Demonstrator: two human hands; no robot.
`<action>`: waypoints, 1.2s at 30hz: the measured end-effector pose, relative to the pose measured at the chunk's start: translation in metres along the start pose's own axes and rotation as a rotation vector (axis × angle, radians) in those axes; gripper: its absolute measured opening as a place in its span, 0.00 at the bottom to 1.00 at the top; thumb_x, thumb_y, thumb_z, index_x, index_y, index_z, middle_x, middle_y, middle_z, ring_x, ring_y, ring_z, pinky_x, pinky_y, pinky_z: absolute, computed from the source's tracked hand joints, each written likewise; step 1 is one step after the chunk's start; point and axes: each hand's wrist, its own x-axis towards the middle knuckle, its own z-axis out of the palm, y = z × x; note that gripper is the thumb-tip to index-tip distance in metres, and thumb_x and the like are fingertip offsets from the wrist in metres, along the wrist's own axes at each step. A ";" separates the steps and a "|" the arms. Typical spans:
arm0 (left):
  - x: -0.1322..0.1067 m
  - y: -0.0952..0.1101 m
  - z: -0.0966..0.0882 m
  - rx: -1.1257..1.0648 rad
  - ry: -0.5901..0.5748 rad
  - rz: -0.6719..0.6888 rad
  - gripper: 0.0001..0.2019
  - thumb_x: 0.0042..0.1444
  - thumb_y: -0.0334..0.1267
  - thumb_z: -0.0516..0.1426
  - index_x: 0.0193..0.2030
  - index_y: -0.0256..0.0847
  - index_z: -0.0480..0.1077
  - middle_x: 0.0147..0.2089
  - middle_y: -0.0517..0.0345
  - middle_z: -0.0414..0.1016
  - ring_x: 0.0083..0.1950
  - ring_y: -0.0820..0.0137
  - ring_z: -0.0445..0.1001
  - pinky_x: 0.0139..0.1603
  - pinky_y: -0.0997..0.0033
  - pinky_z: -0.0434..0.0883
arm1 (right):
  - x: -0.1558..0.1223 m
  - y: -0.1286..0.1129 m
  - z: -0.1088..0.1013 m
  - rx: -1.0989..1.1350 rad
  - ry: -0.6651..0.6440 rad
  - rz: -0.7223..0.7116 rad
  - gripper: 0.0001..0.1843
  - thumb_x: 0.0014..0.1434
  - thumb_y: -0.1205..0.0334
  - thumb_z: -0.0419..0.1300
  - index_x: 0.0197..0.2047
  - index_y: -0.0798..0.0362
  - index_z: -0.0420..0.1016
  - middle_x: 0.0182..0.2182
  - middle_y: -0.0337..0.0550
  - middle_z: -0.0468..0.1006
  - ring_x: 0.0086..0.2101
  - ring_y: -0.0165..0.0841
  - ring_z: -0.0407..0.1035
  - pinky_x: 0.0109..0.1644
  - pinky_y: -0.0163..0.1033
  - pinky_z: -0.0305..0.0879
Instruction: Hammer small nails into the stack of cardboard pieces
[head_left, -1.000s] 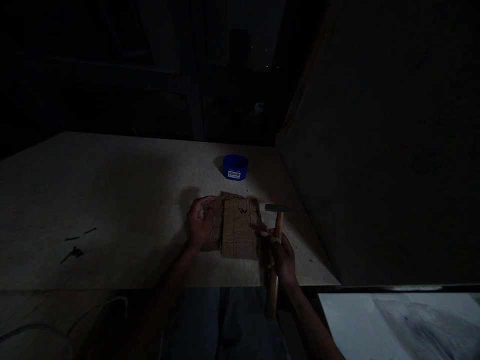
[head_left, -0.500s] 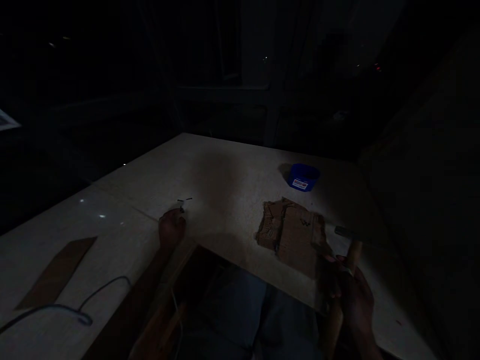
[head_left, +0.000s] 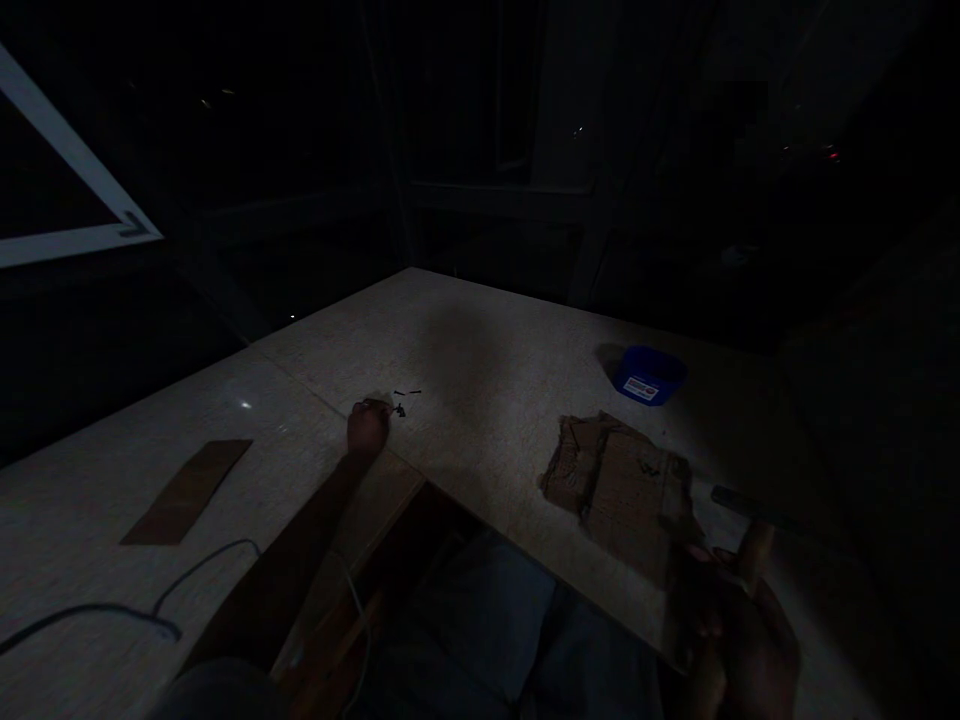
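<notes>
My left hand (head_left: 367, 428) rests on the pale tabletop with its fingers curled in. Its fingertips are beside a small cluster of dark nails (head_left: 400, 410), and two more lie just beyond. Whether a nail is between the fingers is too dark to see. At the lower right, my right hand (head_left: 757, 630) is wrapped round the wooden handle of a hammer (head_left: 756, 550); its dark metal head is only faintly visible. Left of that hand lies a torn, layered piece of brown cardboard (head_left: 626, 500), with a few small dark nails (head_left: 649, 468) on it.
A blue plastic tub (head_left: 651, 375) with a white label stands beyond the cardboard. A flat cardboard strip (head_left: 187, 492) and a cable (head_left: 97, 608) lie at the left. The table (head_left: 510, 400) ends at a near edge above my lap. Surroundings are very dark.
The view has swung left, so things on the table appear further right. My left fingers have shifted around the nails; the right hand still holds the hammer.
</notes>
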 end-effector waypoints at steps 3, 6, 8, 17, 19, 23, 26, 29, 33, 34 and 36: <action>-0.002 0.007 0.000 -0.040 0.019 -0.016 0.05 0.52 0.31 0.53 0.29 0.40 0.70 0.39 0.46 0.77 0.47 0.57 0.72 0.54 0.57 0.68 | 0.001 0.001 -0.002 0.006 0.015 -0.014 0.19 0.50 0.50 0.71 0.39 0.55 0.77 0.15 0.32 0.62 0.17 0.27 0.55 0.18 0.33 0.53; -0.008 0.019 0.001 -0.200 0.067 -0.029 0.05 0.55 0.35 0.52 0.34 0.41 0.70 0.37 0.51 0.76 0.41 0.63 0.73 0.48 0.61 0.71 | 0.002 0.004 -0.004 -0.014 0.043 -0.041 0.19 0.50 0.50 0.71 0.39 0.54 0.76 0.16 0.34 0.66 0.17 0.28 0.57 0.18 0.34 0.55; -0.013 0.032 0.004 -0.358 0.089 -0.047 0.07 0.56 0.38 0.53 0.37 0.42 0.71 0.37 0.53 0.76 0.40 0.64 0.74 0.46 0.63 0.72 | 0.004 0.007 -0.006 -0.026 0.041 -0.048 0.20 0.51 0.49 0.71 0.41 0.54 0.76 0.16 0.34 0.67 0.17 0.28 0.58 0.18 0.34 0.55; -0.040 0.146 0.035 -0.884 -0.282 -0.101 0.18 0.46 0.51 0.65 0.38 0.40 0.77 0.36 0.52 0.81 0.30 0.70 0.72 0.28 0.72 0.68 | 0.016 0.023 -0.010 0.066 -0.009 -0.057 0.22 0.55 0.47 0.67 0.45 0.55 0.74 0.16 0.29 0.64 0.15 0.25 0.54 0.17 0.30 0.53; -0.049 0.181 0.051 -0.941 -0.384 -0.088 0.18 0.43 0.50 0.67 0.37 0.39 0.77 0.37 0.50 0.82 0.32 0.69 0.75 0.29 0.72 0.69 | 0.018 0.025 -0.010 0.056 -0.005 -0.066 0.21 0.57 0.47 0.66 0.45 0.55 0.74 0.15 0.29 0.64 0.14 0.25 0.54 0.17 0.30 0.53; -0.069 0.244 0.089 -0.962 -0.600 -0.019 0.17 0.44 0.49 0.66 0.36 0.39 0.78 0.36 0.50 0.83 0.34 0.66 0.78 0.32 0.70 0.71 | 0.020 0.029 -0.011 0.084 0.003 -0.066 0.22 0.57 0.46 0.66 0.46 0.54 0.73 0.16 0.29 0.66 0.14 0.25 0.53 0.15 0.30 0.54; -0.082 0.276 0.119 -0.947 -0.745 0.037 0.13 0.45 0.47 0.66 0.34 0.40 0.78 0.35 0.52 0.83 0.36 0.65 0.80 0.36 0.68 0.74 | 0.020 0.028 -0.010 0.060 -0.005 -0.063 0.22 0.58 0.45 0.65 0.47 0.53 0.73 0.18 0.31 0.68 0.14 0.25 0.53 0.15 0.31 0.54; -0.089 0.295 0.144 -0.892 -0.745 0.161 0.09 0.47 0.44 0.65 0.32 0.41 0.78 0.34 0.54 0.83 0.38 0.63 0.80 0.41 0.65 0.76 | 0.019 0.027 -0.008 -0.009 -0.063 -0.057 0.22 0.61 0.44 0.62 0.48 0.54 0.74 0.16 0.29 0.64 0.14 0.25 0.53 0.16 0.31 0.53; -0.091 0.305 0.166 -0.801 -0.731 0.352 0.06 0.51 0.42 0.64 0.33 0.43 0.79 0.37 0.55 0.83 0.40 0.63 0.80 0.46 0.63 0.76 | 0.016 0.030 -0.005 -0.116 -0.124 -0.049 0.24 0.64 0.44 0.59 0.53 0.54 0.75 0.26 0.38 0.76 0.17 0.26 0.59 0.18 0.32 0.58; -0.091 0.305 0.170 -0.785 -0.747 0.378 0.06 0.52 0.41 0.64 0.34 0.43 0.79 0.37 0.55 0.83 0.40 0.63 0.80 0.46 0.63 0.76 | 0.015 0.031 -0.004 -0.149 -0.130 -0.057 0.23 0.64 0.45 0.59 0.54 0.53 0.75 0.31 0.42 0.79 0.18 0.27 0.62 0.19 0.33 0.60; -0.090 0.305 0.177 -0.749 -0.778 0.433 0.05 0.55 0.40 0.62 0.36 0.44 0.80 0.38 0.56 0.83 0.41 0.63 0.80 0.47 0.63 0.76 | 0.014 0.034 -0.003 -0.209 -0.128 -0.085 0.22 0.64 0.46 0.59 0.54 0.51 0.77 0.39 0.46 0.82 0.24 0.30 0.68 0.23 0.34 0.64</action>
